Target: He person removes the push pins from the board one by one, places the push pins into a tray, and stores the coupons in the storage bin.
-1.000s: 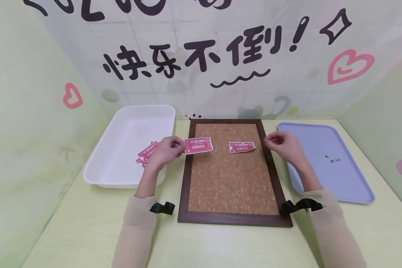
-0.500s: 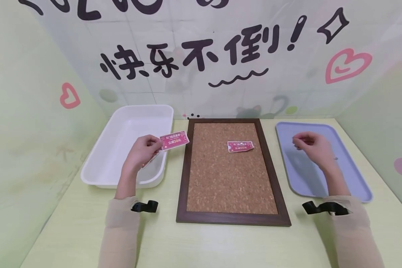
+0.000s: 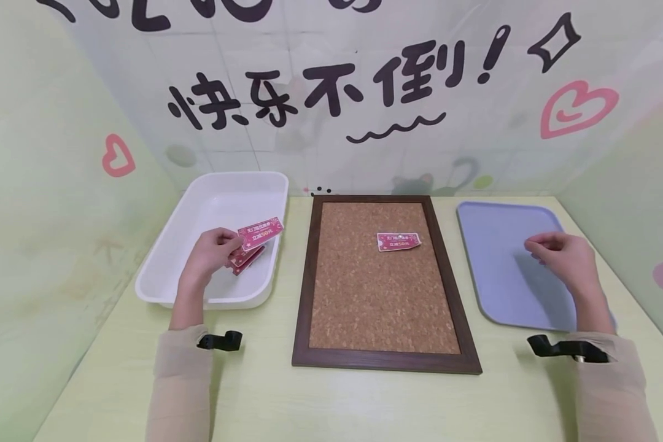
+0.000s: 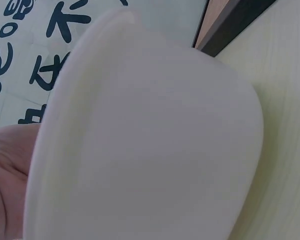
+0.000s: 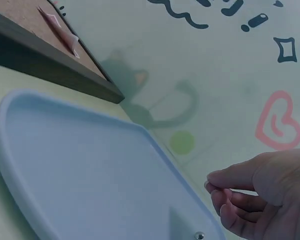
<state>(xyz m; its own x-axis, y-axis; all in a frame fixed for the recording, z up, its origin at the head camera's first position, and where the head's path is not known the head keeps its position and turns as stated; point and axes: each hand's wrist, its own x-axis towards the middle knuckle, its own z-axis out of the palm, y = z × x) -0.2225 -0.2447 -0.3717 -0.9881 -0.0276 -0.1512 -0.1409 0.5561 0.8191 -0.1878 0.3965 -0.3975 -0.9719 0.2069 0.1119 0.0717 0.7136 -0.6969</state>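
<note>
In the head view my left hand (image 3: 212, 253) pinches a pink paper coupon (image 3: 261, 232) by its left end, over the white bin (image 3: 160, 270). Below it, more pink coupons (image 3: 246, 258) lie in the bin. The left wrist view shows mostly the bin's outer wall (image 4: 155, 130), which hides the coupon. Over the blue tray (image 3: 508, 307), my right hand (image 3: 565, 255) has thumb and forefinger tips together, the other fingers curled. A small pale bit (image 5: 206, 185) shows at those tips; I cannot tell what it is. A small silver tack (image 5: 199, 235) lies in the tray.
Between bin and tray lies a cork board (image 3: 381, 301) in a dark wooden frame. One pink coupon (image 3: 398, 244) is fixed near its upper right by a silver tack, its lower right corner curling up. A printed wall sheet (image 3: 331, 159) rises behind the table.
The left hand has carried its coupon leftward from over the cork board to over the bin. The right hand has moved from the board's right edge to over the blue tray, fingertips still together.
</note>
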